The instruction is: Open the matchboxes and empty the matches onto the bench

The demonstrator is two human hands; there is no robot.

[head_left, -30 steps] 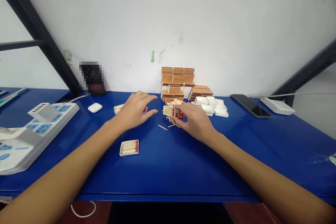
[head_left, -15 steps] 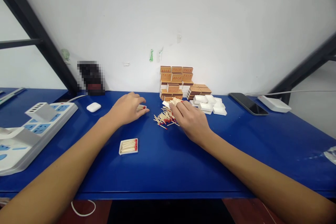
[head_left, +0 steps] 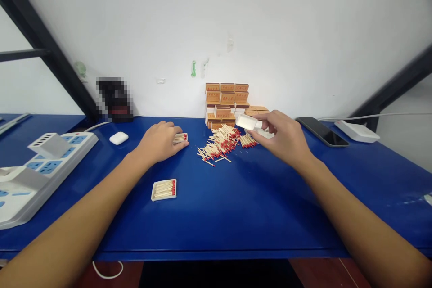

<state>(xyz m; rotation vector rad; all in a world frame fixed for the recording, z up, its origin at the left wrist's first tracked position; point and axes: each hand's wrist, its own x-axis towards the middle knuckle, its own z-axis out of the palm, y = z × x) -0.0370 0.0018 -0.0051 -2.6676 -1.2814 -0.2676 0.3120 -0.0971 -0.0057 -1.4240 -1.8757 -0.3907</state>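
Note:
My right hand (head_left: 281,137) pinches an empty white matchbox tray (head_left: 247,122) above the right end of the loose matches. My left hand (head_left: 162,141) has its fingers around a tray of red-tipped matches (head_left: 181,137), partly hidden by the hand. Another match-filled tray (head_left: 164,189) lies nearer the front edge. Between my hands is a heap of loose matches (head_left: 221,140), with a small bundle (head_left: 248,141) at its right. Printed matchboxes (head_left: 227,98) are stacked against the wall behind.
A phone (head_left: 322,132) and a white device (head_left: 357,131) lie at the right. A white earphone case (head_left: 119,138) and a large power strip (head_left: 50,166) are at the left. The blue table's front edge (head_left: 216,254) runs below my forearms.
My right hand has moved right from the match heap and now holds an empty tray. The small bundle shows beside the heap. My left hand has shifted slightly, uncovering more of its tray.

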